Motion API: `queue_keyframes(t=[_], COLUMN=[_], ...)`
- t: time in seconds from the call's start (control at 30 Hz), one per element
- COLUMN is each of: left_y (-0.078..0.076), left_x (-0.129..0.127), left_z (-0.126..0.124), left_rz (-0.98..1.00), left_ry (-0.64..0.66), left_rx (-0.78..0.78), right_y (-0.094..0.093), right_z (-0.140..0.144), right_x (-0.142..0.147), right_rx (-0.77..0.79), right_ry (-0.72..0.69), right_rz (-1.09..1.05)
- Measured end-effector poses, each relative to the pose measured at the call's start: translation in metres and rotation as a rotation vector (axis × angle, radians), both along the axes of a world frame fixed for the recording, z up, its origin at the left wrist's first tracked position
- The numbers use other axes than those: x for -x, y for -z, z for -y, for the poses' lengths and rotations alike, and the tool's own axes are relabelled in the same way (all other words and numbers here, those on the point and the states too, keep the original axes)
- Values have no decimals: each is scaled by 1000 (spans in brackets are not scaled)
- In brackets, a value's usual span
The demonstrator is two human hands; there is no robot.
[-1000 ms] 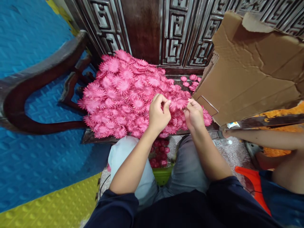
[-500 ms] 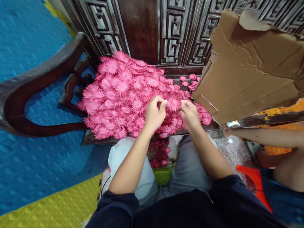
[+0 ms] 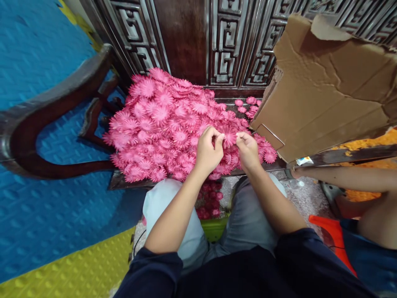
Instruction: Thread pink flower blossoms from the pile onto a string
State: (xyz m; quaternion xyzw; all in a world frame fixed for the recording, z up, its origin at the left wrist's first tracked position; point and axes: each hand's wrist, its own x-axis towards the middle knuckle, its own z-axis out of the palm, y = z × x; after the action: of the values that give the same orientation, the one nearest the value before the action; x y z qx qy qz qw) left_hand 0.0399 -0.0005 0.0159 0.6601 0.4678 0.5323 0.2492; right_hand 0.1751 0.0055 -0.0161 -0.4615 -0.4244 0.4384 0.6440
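Between my two hands is a pink artificial flower [image 3: 230,139] with thin pointed petals. My left hand [image 3: 210,150] pinches its left edge between thumb and forefinger. On the other side, my right hand [image 3: 247,150] has its fingertips closed at the flower's right edge. Both hands are above the front right part of a large heap of similar pink flowers [image 3: 161,116], which lies on a dark wooden bench [image 3: 124,180]. The fingertips cover parts of the held flower's rim.
A torn cardboard piece [image 3: 322,91] leans on the right, with a thin metal wire frame [image 3: 269,134] at its lower corner. More flowers [image 3: 209,198] lie below the bench. A curved wooden armrest [image 3: 18,136] stands left. Another person's leg [image 3: 347,179] is at right.
My left hand has moved slightly right, closer to my right hand. The flower between them looks narrower and partly covered by the fingers.
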Motion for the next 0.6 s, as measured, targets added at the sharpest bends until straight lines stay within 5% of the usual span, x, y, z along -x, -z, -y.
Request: queue_keyframes(t=[0.2,0.33,0.47,0.6], left_y=[1,1,0,0], left_x=[1,1,3,5], left_z=[-4,-2,2,2], left_rz=[-50,-57,-125,-134], left_ry=[-16,255,272,162], left_rx=[36,189,233,184], right_y=[-1,-4,-6,-1], right_z=[-6,-13,-16,-10], right_x=[-13,-43,-90,-128], right_rx=[-63,8,5,49], right_ry=[71,37,519,713], right_rz=[139,183,537,720])
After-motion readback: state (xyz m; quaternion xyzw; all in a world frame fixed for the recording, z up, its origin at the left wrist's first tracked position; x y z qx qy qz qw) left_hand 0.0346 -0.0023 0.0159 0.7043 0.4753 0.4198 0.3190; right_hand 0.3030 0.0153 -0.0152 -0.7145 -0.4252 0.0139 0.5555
